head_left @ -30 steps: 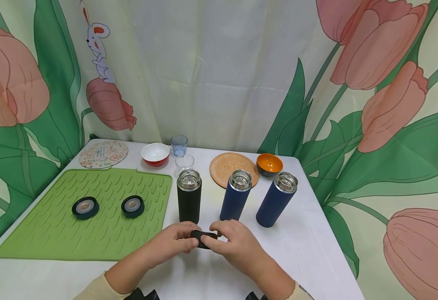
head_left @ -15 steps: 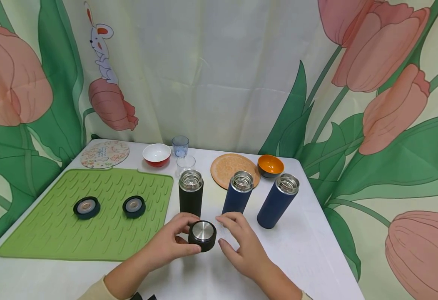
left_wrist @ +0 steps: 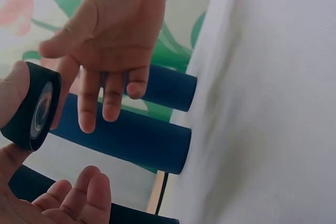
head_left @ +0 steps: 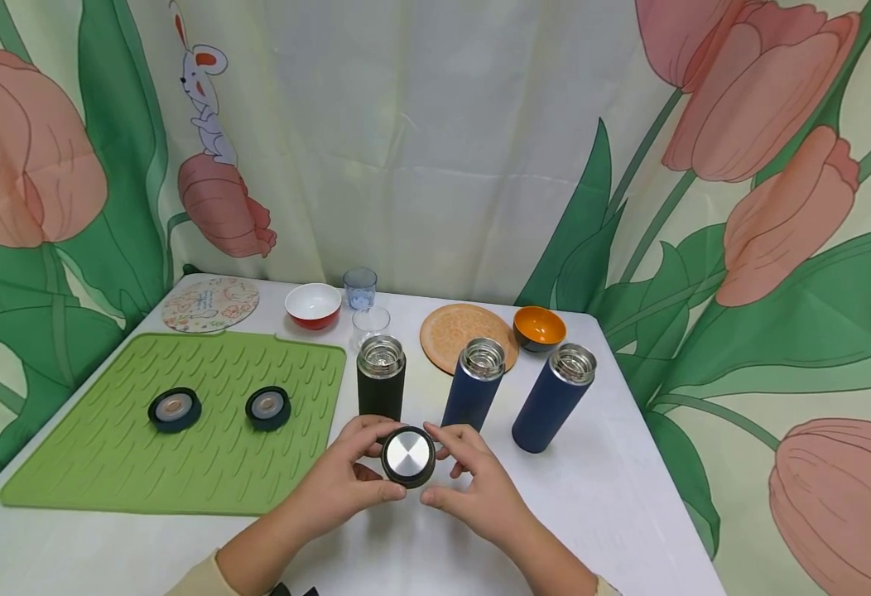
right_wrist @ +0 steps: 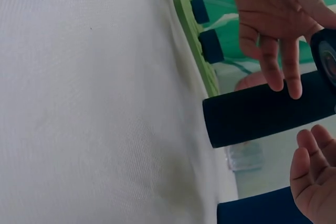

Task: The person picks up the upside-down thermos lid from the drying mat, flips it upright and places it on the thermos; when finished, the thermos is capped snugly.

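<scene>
My left hand (head_left: 339,476) holds a round black bottle lid (head_left: 409,456) between thumb and fingers, its silver disc facing up toward the head camera. In the left wrist view the lid's underside with a pale inner ring shows. My right hand (head_left: 483,488) is at the lid's right side, thumb and index fingertips right at its rim, the other fingers loosely spread. Just behind the hands stands an uncapped black bottle (head_left: 380,389). Two uncapped blue bottles, one nearer the middle (head_left: 473,389) and one farther right (head_left: 550,406), stand beside it.
A green drying mat (head_left: 108,472) on the left carries two dark lids, one left (head_left: 175,410) and one right (head_left: 267,408). Toward the back are a red bowl (head_left: 313,318), a blue glass (head_left: 360,290), a clear glass (head_left: 371,323), a round board (head_left: 439,331) and an orange bowl (head_left: 539,329).
The lid has turned from edge-on to silver disc up, in my left hand. My right hand came off it, then moved back in to its right rim.
</scene>
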The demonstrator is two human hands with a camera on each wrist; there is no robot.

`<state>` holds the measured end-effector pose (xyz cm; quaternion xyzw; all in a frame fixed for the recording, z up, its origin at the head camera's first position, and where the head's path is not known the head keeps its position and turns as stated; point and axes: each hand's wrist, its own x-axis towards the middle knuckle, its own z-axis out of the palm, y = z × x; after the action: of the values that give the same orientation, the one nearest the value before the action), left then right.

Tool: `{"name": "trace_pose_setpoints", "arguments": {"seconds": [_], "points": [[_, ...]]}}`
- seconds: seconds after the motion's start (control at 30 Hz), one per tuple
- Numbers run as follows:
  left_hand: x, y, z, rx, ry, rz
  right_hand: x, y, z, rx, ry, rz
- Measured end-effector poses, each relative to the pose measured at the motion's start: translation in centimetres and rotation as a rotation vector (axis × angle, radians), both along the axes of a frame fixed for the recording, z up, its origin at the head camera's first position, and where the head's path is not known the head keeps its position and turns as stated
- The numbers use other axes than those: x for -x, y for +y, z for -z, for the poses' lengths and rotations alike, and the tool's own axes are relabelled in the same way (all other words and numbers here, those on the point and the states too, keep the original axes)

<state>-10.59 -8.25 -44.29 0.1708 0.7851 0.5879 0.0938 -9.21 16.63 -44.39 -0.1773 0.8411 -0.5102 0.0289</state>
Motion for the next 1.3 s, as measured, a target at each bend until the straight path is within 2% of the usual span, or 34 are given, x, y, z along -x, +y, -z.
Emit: {"name": "trace_pose_setpoints", "arguments": {"seconds": [0.13,0.37,0.6,0.9,1.03,1.17,1.3], "points": [[0.0,0.2,-0.1,-0.002,0.006,0.011,0.1,-0.3,0.2,0.009,-0.026,0.009],[-0.2,0.3,0.1,0.024,0.011,0.021,-0.1,-0.3,0.6,0.009,0.028,-0.004],[-0.3,0.4,0.3,0.022,0.04,0.041,-0.2,-0.5,0.7,0.028,-0.061,0.013],[-0.2,0.6,-0.3,0.053,0.056,-0.01,-0.1,-0.9,0.4,0.024,-0.057,0.018],[-0.2,0.6,-0.4,0.054,0.064,-0.015,-0.1,-0.9,0.5,0.025,-0.07,0.027],[-0.2,0.5,-0.4,0.068,0.084,-0.021,-0.1,-0.9,0.5,0.037,-0.051,0.003],[-0.3,-0.1,-0.5,0.1,0.127,-0.081,0.2,-1.1,0.7,0.083,-0.036,-0.024]]}}
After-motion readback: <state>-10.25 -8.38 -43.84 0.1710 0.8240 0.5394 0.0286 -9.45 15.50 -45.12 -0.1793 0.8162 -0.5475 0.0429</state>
